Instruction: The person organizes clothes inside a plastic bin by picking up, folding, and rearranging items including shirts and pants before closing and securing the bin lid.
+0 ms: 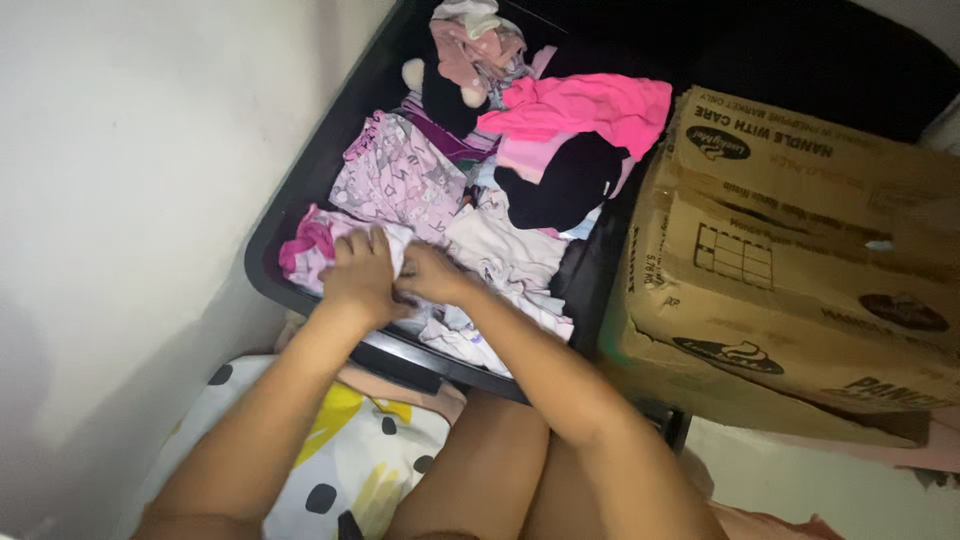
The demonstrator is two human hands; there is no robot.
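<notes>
Both hands down in a black bin (pixel 262 262) of clothes, set against a white wall (pixel 130 150). Left hand (pixel 360 272) pressed on a pale pink garment (pixel 312 245) at the bin's near left corner, fingers (pixel 368 243) curled over the cloth and gripping it. Right hand (pixel 432 274) just beside, touching the left, fingers tucked under into the same cloth; grip there hidden by the left hand, so cannot tell how tightly closed. Behind the hands, a folded lilac print piece (pixel 395 180), then a white piece (pixel 505 250) to its right. Further back, a black item (pixel 565 185) lying on a bright pink top (pixel 590 108), and a black-and-cream soft toy (pixel 445 95) near the far end under a loose pinkish bundle (pixel 480 35). To the right of the bin, touching its side, a brown cardboard box (pixel 800 270) with dark print, tilted slightly. Near the bottom edge, bare knees (pixel 500 470) and, to the left, a white cloth (pixel 350 460) with yellow and black spots.
</notes>
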